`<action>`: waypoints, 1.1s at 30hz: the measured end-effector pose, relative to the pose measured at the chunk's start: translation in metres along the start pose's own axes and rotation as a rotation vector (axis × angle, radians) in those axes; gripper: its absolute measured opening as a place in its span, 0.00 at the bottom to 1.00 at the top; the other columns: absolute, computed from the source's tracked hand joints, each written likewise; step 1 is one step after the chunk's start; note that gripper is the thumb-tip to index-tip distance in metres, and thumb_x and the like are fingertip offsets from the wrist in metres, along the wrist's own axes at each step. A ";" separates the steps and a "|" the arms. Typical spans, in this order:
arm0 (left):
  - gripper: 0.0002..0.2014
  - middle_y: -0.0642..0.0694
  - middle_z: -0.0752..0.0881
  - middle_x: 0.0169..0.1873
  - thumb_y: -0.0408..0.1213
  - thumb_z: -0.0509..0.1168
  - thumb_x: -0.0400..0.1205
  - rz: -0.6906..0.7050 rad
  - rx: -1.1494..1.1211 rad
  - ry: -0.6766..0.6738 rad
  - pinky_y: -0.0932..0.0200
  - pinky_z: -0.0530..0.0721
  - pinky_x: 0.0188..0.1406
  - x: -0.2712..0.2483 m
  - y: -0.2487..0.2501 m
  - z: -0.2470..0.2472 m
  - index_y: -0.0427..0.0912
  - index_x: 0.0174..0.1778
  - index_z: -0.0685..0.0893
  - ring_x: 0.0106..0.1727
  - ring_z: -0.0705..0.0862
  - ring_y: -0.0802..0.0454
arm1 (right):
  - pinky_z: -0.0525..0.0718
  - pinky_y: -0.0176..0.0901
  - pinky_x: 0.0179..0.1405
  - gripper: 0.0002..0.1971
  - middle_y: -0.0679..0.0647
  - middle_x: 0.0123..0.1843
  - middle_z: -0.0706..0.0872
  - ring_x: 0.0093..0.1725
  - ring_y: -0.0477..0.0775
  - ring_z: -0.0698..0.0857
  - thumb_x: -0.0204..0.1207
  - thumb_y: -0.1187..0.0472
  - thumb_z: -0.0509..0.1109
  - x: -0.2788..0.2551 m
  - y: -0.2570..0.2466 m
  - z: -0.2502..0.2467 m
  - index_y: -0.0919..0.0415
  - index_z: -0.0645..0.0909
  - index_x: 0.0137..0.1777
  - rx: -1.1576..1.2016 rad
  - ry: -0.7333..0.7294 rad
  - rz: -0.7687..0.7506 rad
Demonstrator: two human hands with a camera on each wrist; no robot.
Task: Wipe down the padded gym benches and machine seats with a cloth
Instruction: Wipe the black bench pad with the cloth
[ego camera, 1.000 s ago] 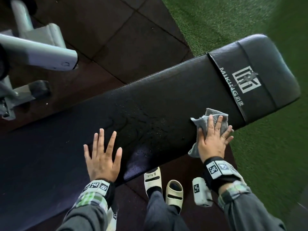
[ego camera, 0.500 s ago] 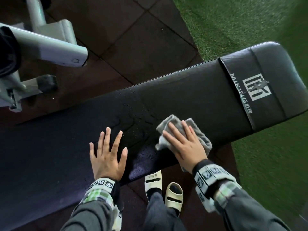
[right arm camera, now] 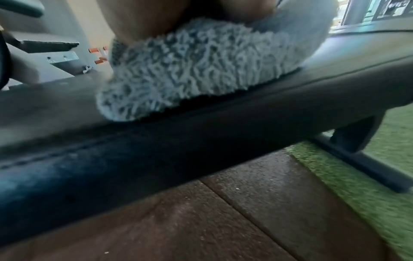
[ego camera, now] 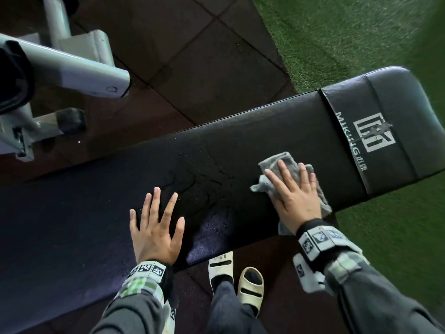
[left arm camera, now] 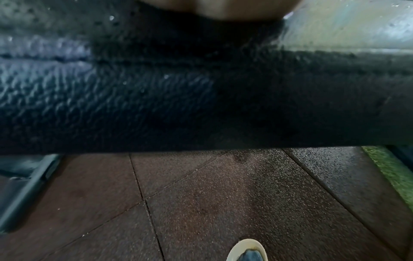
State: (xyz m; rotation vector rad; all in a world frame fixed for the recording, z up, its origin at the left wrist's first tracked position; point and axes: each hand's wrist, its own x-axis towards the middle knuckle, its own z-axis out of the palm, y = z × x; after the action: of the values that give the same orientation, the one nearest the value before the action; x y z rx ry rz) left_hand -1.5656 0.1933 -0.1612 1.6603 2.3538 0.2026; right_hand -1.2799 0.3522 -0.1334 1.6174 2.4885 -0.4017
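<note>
Grey terry cloth (ego camera: 284, 172) lies flattened under my right hand (ego camera: 297, 197), whose grip is loose: fingers straight and together, palm pressing the cloth down onto the black padded bench (ego camera: 240, 141). A fold of the cloth hangs over the bench's near edge just below my wrist; the right wrist view shows its looped pile (right arm camera: 190, 70) bulging out beneath my palm. My left hand (ego camera: 156, 227) rests flat on the pad off to that hand's own side, fingers spread, holding nothing. Between the two hands the vinyl carries water droplets (ego camera: 199, 179) and wet streaks. Beyond my right fingertips sits the white printed logo (ego camera: 374, 132). My pale sandals (ego camera: 249, 283) stand on dark rubber floor tiles (ego camera: 192, 56) below.
</note>
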 end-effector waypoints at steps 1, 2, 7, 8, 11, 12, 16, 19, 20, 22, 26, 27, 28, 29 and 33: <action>0.29 0.47 0.59 0.86 0.56 0.51 0.83 -0.001 0.002 0.001 0.31 0.51 0.81 0.000 0.000 0.000 0.57 0.82 0.66 0.86 0.57 0.46 | 0.59 0.71 0.73 0.25 0.51 0.78 0.69 0.74 0.76 0.65 0.77 0.44 0.54 0.003 -0.011 0.000 0.39 0.63 0.76 -0.010 0.018 -0.046; 0.29 0.47 0.59 0.86 0.56 0.51 0.83 -0.001 0.004 0.002 0.31 0.51 0.81 0.000 0.000 0.000 0.57 0.82 0.66 0.86 0.57 0.46 | 0.59 0.71 0.72 0.25 0.50 0.78 0.70 0.74 0.75 0.66 0.77 0.44 0.54 0.002 -0.022 0.002 0.39 0.64 0.76 -0.019 0.039 -0.111; 0.29 0.46 0.60 0.86 0.56 0.51 0.83 -0.002 0.010 0.006 0.31 0.52 0.81 0.000 0.000 0.001 0.57 0.82 0.65 0.86 0.58 0.45 | 0.60 0.69 0.74 0.28 0.47 0.81 0.63 0.79 0.69 0.60 0.76 0.49 0.58 -0.038 -0.025 0.019 0.39 0.64 0.78 -0.052 0.024 -0.471; 0.29 0.46 0.60 0.86 0.56 0.51 0.83 -0.002 0.010 0.006 0.31 0.52 0.81 0.000 0.001 0.001 0.57 0.82 0.65 0.86 0.58 0.46 | 0.60 0.68 0.73 0.29 0.46 0.81 0.62 0.79 0.68 0.60 0.75 0.50 0.58 -0.046 -0.015 0.021 0.38 0.62 0.78 -0.078 0.017 -0.514; 0.29 0.46 0.60 0.85 0.56 0.51 0.83 -0.003 0.007 0.007 0.32 0.52 0.81 0.000 0.001 0.000 0.57 0.82 0.66 0.86 0.58 0.45 | 0.61 0.66 0.73 0.35 0.45 0.82 0.58 0.79 0.66 0.59 0.71 0.51 0.58 -0.062 0.020 0.020 0.37 0.55 0.80 -0.126 0.012 -0.540; 0.29 0.46 0.60 0.85 0.56 0.51 0.83 -0.002 0.006 0.008 0.32 0.52 0.81 0.000 0.001 0.000 0.57 0.82 0.66 0.86 0.58 0.45 | 0.61 0.66 0.73 0.35 0.44 0.83 0.56 0.79 0.66 0.59 0.71 0.50 0.58 -0.062 0.030 0.018 0.37 0.53 0.80 -0.110 0.022 -0.500; 0.29 0.46 0.60 0.85 0.56 0.51 0.83 -0.003 0.002 0.004 0.32 0.51 0.81 0.000 0.001 0.000 0.56 0.82 0.67 0.86 0.57 0.46 | 0.58 0.66 0.75 0.30 0.43 0.82 0.60 0.80 0.67 0.57 0.75 0.48 0.54 -0.040 0.038 0.007 0.34 0.55 0.78 0.009 0.059 -0.250; 0.29 0.46 0.60 0.86 0.56 0.52 0.83 -0.005 0.001 0.001 0.32 0.50 0.81 0.001 0.001 0.000 0.56 0.82 0.67 0.86 0.57 0.46 | 0.59 0.70 0.74 0.27 0.48 0.80 0.67 0.78 0.71 0.59 0.76 0.47 0.53 -0.011 0.015 0.001 0.36 0.59 0.77 0.012 0.037 -0.119; 0.29 0.46 0.60 0.86 0.56 0.52 0.83 -0.006 0.000 0.000 0.32 0.50 0.81 0.001 0.001 0.000 0.57 0.82 0.66 0.86 0.57 0.46 | 0.60 0.71 0.74 0.26 0.49 0.79 0.68 0.77 0.72 0.61 0.77 0.46 0.53 -0.003 0.004 0.000 0.38 0.60 0.77 0.013 0.033 -0.105; 0.29 0.46 0.60 0.85 0.56 0.52 0.83 -0.008 0.003 -0.003 0.33 0.50 0.81 0.001 0.001 0.000 0.57 0.82 0.66 0.86 0.58 0.46 | 0.59 0.72 0.73 0.26 0.49 0.79 0.68 0.76 0.74 0.63 0.77 0.47 0.54 0.004 -0.017 0.002 0.40 0.63 0.76 0.007 0.043 -0.162; 0.29 0.46 0.60 0.85 0.56 0.52 0.82 -0.008 0.011 -0.016 0.33 0.50 0.81 0.001 0.001 -0.001 0.57 0.82 0.66 0.86 0.58 0.45 | 0.55 0.69 0.74 0.28 0.47 0.80 0.64 0.79 0.70 0.58 0.75 0.49 0.57 -0.017 -0.037 0.015 0.39 0.63 0.77 -0.025 0.022 -0.451; 0.29 0.46 0.60 0.85 0.56 0.52 0.83 -0.009 0.010 -0.017 0.33 0.50 0.81 0.001 0.001 -0.002 0.57 0.82 0.66 0.86 0.57 0.45 | 0.56 0.69 0.74 0.27 0.46 0.81 0.64 0.79 0.69 0.58 0.76 0.50 0.57 -0.026 -0.034 0.018 0.39 0.63 0.77 -0.023 0.008 -0.499; 0.29 0.46 0.60 0.85 0.56 0.52 0.83 -0.009 0.009 -0.020 0.33 0.50 0.81 0.001 0.001 -0.002 0.57 0.82 0.66 0.86 0.57 0.45 | 0.57 0.68 0.74 0.28 0.46 0.80 0.64 0.80 0.68 0.58 0.76 0.50 0.56 -0.035 -0.028 0.018 0.39 0.63 0.77 -0.029 -0.006 -0.534; 0.29 0.46 0.60 0.85 0.56 0.52 0.83 -0.010 0.006 -0.020 0.33 0.50 0.81 0.001 0.002 -0.002 0.57 0.82 0.66 0.86 0.57 0.46 | 0.58 0.67 0.74 0.28 0.46 0.81 0.64 0.80 0.66 0.58 0.75 0.51 0.56 -0.043 -0.020 0.019 0.38 0.63 0.78 -0.042 -0.022 -0.560; 0.29 0.46 0.59 0.86 0.56 0.52 0.83 0.001 0.001 -0.033 0.34 0.48 0.81 0.001 0.000 -0.003 0.57 0.82 0.65 0.86 0.57 0.45 | 0.56 0.62 0.76 0.34 0.50 0.82 0.59 0.80 0.66 0.56 0.71 0.53 0.58 -0.055 0.017 0.013 0.39 0.58 0.79 -0.005 -0.060 -0.569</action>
State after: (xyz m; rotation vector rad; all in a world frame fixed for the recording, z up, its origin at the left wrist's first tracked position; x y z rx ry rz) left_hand -1.5668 0.1940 -0.1585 1.6521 2.3299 0.1733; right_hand -1.2425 0.3070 -0.1332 0.8490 2.8608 -0.4924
